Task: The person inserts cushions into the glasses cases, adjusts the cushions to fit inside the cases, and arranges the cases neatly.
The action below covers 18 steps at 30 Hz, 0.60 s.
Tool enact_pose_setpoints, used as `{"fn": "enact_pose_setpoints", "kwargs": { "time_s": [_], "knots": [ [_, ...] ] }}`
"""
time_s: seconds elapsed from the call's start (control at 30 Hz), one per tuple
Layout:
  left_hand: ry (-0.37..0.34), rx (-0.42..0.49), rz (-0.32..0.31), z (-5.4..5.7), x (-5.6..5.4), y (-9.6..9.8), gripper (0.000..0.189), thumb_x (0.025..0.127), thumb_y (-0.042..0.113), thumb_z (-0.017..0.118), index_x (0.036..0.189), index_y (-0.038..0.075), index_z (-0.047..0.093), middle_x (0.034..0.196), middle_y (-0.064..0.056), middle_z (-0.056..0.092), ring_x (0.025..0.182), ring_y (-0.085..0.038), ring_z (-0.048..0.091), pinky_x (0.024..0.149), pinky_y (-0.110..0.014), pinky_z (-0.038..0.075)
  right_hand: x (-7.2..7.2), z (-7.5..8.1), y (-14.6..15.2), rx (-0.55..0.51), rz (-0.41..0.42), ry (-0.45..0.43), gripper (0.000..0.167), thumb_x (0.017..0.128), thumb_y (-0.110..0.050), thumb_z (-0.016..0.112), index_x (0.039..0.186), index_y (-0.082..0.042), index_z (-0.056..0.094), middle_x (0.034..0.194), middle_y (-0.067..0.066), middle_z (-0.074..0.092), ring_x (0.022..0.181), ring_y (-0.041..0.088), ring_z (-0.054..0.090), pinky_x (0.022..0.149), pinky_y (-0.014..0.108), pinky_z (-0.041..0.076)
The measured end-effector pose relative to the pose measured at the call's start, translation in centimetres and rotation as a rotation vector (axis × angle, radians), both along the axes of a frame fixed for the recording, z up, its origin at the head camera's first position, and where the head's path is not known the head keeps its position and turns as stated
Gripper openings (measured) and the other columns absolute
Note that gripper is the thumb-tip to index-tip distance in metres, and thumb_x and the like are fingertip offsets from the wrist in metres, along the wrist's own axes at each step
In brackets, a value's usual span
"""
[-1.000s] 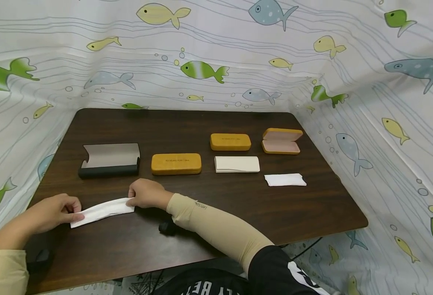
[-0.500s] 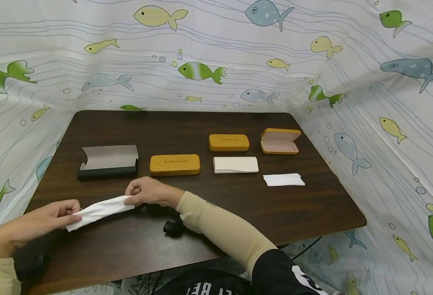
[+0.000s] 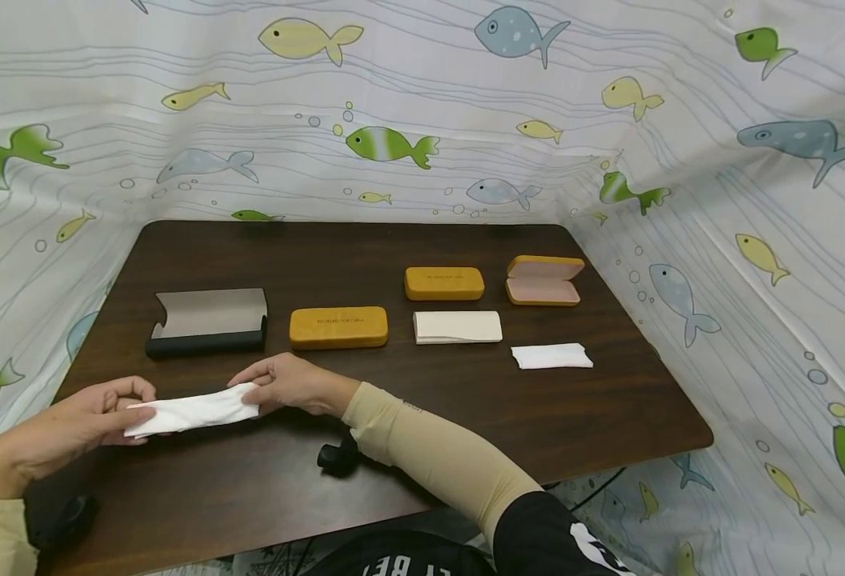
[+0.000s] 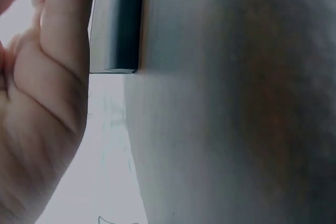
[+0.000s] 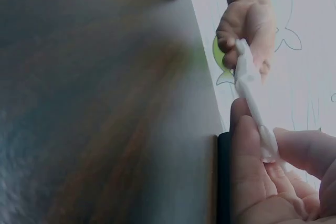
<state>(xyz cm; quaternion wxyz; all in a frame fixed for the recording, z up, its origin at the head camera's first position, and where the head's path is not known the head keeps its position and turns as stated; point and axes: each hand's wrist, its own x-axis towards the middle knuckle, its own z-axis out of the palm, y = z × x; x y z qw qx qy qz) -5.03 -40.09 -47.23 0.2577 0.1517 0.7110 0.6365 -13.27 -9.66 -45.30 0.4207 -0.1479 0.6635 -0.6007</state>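
Both hands hold a folded white cloth (image 3: 195, 410) stretched between them over the near left of the table. My left hand (image 3: 98, 412) pinches its left end, thumb on top and fingers beneath. At the other end, my right hand (image 3: 296, 384) pinches the cloth between thumb and fingers. The right wrist view shows the cloth edge-on, with the right hand (image 5: 278, 182) near and the left hand (image 5: 249, 30) beyond. In the left wrist view only part of the left hand (image 4: 44, 93) shows, and its grip is out of sight.
Behind the hands stands an open dark glasses case (image 3: 206, 344) with a grey lining. Further right are a yellow case (image 3: 338, 328), a smaller yellow case (image 3: 444, 284), an open yellow case (image 3: 545, 296), a folded cream cloth (image 3: 457, 328) and another folded white cloth (image 3: 552, 357).
The cloth has gone from slanting, left end lower, to nearly level. Both hands keep hold of its ends, and the left hand's fingers have spread further under it.
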Motion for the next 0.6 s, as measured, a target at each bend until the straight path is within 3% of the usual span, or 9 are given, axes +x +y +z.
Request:
{"fn": "enact_pose_setpoints", "kwargs": {
  "time_s": [0.13, 0.23, 0.4, 0.6],
  "knots": [
    [0.016, -0.021, 0.091, -0.1, -0.4, -0.2, 0.031, 0.106, -0.003, 0.043, 0.117, 0.019, 0.062, 0.109, 0.002, 0.069, 0.098, -0.011, 0.068, 0.080, -0.033, 0.060, -0.2, 0.1, 0.0, -0.003, -0.029, -0.026, 0.028, 0.092, 0.012, 0.066, 0.119, 0.006, 0.071, 0.092, 0.007, 0.073, 0.075, 0.016, 0.066, 0.074, 0.037, 0.061],
    [0.001, 0.016, 0.096, 0.0, -0.8, -0.4, 0.038, 0.107, -0.003, 0.042, 0.123, 0.021, 0.067, 0.116, 0.003, 0.067, 0.101, -0.011, 0.067, 0.082, -0.033, 0.060, -0.6, 0.3, 0.1, -0.005, -0.045, -0.039, 0.026, 0.092, 0.011, 0.067, 0.118, 0.005, 0.072, 0.090, 0.006, 0.072, 0.074, 0.018, 0.066, 0.082, 0.044, 0.060],
    [-0.032, 0.132, 0.088, -0.2, -1.6, -0.4, 0.041, 0.108, -0.004, 0.038, 0.125, 0.016, 0.070, 0.120, 0.003, 0.065, 0.104, -0.011, 0.065, 0.084, -0.032, 0.059, -1.4, 0.7, 0.3, -0.010, -0.052, -0.054, 0.026, 0.094, 0.010, 0.065, 0.119, 0.006, 0.070, 0.091, 0.006, 0.071, 0.076, 0.017, 0.065, 0.086, 0.044, 0.059],
    [-0.045, 0.206, 0.096, 0.1, -2.6, -0.4, 0.044, 0.108, -0.005, 0.036, 0.124, 0.016, 0.071, 0.120, 0.004, 0.067, 0.104, -0.009, 0.065, 0.085, -0.030, 0.058, -2.9, 1.3, 0.4, -0.020, -0.044, -0.065, 0.028, 0.097, 0.008, 0.062, 0.124, 0.005, 0.068, 0.095, 0.005, 0.070, 0.080, 0.018, 0.065, 0.093, 0.048, 0.056]
  ]
}}
